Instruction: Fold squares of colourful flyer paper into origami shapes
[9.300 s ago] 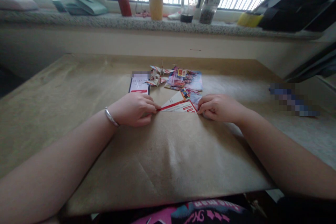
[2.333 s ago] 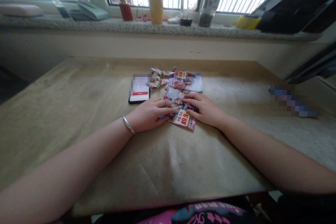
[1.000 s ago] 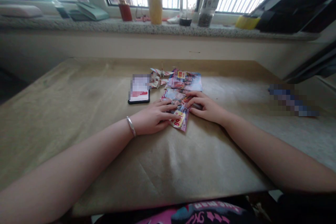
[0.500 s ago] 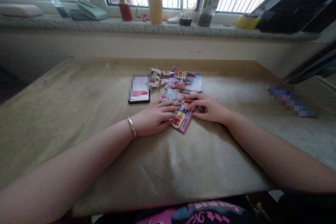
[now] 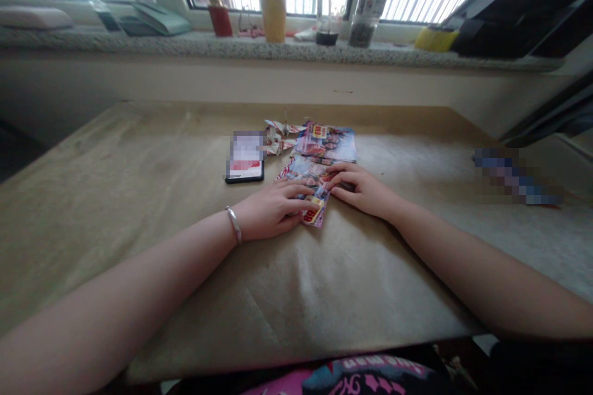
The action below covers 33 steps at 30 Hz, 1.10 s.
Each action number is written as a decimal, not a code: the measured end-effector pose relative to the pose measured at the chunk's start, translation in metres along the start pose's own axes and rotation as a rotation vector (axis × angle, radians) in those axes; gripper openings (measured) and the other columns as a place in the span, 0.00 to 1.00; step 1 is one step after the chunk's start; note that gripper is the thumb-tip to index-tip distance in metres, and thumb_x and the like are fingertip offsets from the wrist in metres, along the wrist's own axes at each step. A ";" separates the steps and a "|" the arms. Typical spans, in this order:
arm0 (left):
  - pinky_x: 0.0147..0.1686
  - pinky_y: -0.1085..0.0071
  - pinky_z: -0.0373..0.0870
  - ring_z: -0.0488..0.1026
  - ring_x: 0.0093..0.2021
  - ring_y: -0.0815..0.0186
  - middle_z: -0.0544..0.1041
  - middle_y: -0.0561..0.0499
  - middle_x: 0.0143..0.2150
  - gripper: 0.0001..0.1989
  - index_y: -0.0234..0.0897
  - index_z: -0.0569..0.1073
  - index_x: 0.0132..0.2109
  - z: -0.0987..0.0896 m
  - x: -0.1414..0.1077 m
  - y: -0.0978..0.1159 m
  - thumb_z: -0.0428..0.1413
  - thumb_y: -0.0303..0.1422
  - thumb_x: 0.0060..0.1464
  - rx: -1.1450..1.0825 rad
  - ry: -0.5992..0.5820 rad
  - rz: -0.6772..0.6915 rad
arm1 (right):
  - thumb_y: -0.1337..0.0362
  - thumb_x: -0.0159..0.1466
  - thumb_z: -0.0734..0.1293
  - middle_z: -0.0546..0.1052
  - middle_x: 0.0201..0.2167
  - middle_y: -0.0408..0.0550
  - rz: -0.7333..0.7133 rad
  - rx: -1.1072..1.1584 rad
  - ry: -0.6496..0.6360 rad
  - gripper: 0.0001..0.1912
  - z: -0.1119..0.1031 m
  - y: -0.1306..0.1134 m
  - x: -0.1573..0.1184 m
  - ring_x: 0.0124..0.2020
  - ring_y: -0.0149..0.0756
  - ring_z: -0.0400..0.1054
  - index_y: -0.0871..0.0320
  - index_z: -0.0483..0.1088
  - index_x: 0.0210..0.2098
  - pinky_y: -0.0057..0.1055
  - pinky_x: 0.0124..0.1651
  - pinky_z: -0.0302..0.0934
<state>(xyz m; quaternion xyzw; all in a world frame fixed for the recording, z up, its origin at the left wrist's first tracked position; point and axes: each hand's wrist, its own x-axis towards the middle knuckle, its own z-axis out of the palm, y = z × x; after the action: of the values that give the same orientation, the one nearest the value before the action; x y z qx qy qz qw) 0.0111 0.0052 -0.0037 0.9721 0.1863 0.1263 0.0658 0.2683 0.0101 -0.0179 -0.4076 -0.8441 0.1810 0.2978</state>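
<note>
A colourful printed paper sheet (image 5: 314, 174) with a yellow price label lies on the table beneath both hands. My left hand (image 5: 277, 205) rests flat on its left part, fingers stretched out and a silver bangle at the wrist. At the sheet's right edge, the thumb and bent fingers of my right hand (image 5: 354, 188) close on the paper; the fingertips' exact grip is partly hidden. Just beyond lies a stack of similar printed sheets (image 5: 340, 143). Folded paper cranes (image 5: 280, 145) stand left of that stack.
A phone (image 5: 246, 157) with a blurred-out screen lies left of the cranes. Another blurred item (image 5: 514, 178) is at the table's right. Bottles, a red container (image 5: 220, 18) and a black bag (image 5: 504, 12) stand on the windowsill behind the table (image 5: 185, 284).
The printed sheet has shifted and turned slightly, its right edge now further left. My right hand has moved left with that edge. My left hand stays almost in place.
</note>
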 end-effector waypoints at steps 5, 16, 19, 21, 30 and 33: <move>0.61 0.53 0.61 0.62 0.62 0.57 0.68 0.44 0.59 0.18 0.44 0.70 0.57 0.000 0.001 0.000 0.48 0.31 0.61 0.006 0.013 0.018 | 0.63 0.61 0.65 0.72 0.52 0.54 0.046 0.017 0.110 0.05 0.003 0.002 0.002 0.56 0.41 0.64 0.56 0.73 0.34 0.43 0.60 0.57; 0.60 0.53 0.62 0.61 0.62 0.55 0.68 0.45 0.58 0.17 0.45 0.70 0.56 -0.001 0.000 0.000 0.48 0.33 0.62 0.015 0.011 0.028 | 0.62 0.60 0.65 0.77 0.35 0.48 0.140 -0.060 0.107 0.06 0.000 -0.001 0.003 0.40 0.40 0.70 0.56 0.72 0.33 0.37 0.45 0.62; 0.59 0.52 0.62 0.61 0.62 0.55 0.68 0.45 0.58 0.17 0.46 0.70 0.56 -0.001 0.000 0.001 0.48 0.33 0.62 0.018 0.005 0.022 | 0.63 0.60 0.64 0.77 0.34 0.48 0.173 -0.061 0.119 0.06 -0.001 0.000 0.003 0.39 0.40 0.69 0.57 0.73 0.32 0.37 0.45 0.62; 0.59 0.52 0.62 0.62 0.62 0.55 0.68 0.45 0.59 0.17 0.46 0.70 0.57 -0.001 0.000 0.001 0.48 0.34 0.63 0.025 -0.001 0.018 | 0.63 0.60 0.64 0.78 0.34 0.48 0.201 -0.044 0.123 0.07 -0.002 -0.001 0.003 0.38 0.39 0.70 0.57 0.74 0.32 0.37 0.45 0.62; 0.60 0.52 0.61 0.61 0.63 0.56 0.67 0.47 0.61 0.18 0.46 0.69 0.58 -0.001 0.000 0.002 0.47 0.34 0.64 0.049 -0.007 0.001 | 0.63 0.60 0.65 0.80 0.37 0.47 0.271 0.045 0.164 0.09 -0.002 -0.001 0.003 0.40 0.38 0.72 0.54 0.77 0.36 0.37 0.46 0.64; 0.59 0.52 0.62 0.62 0.63 0.55 0.66 0.46 0.62 0.18 0.47 0.68 0.58 -0.001 0.000 0.001 0.48 0.34 0.63 0.047 0.003 0.002 | 0.62 0.60 0.65 0.80 0.36 0.47 0.264 0.051 0.178 0.09 -0.002 -0.004 0.002 0.38 0.39 0.72 0.54 0.78 0.36 0.37 0.43 0.66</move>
<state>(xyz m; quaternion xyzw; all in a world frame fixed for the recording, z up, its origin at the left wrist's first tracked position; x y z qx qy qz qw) 0.0115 0.0041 -0.0027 0.9734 0.1882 0.1233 0.0425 0.2666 0.0091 -0.0135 -0.5217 -0.7486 0.2030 0.3553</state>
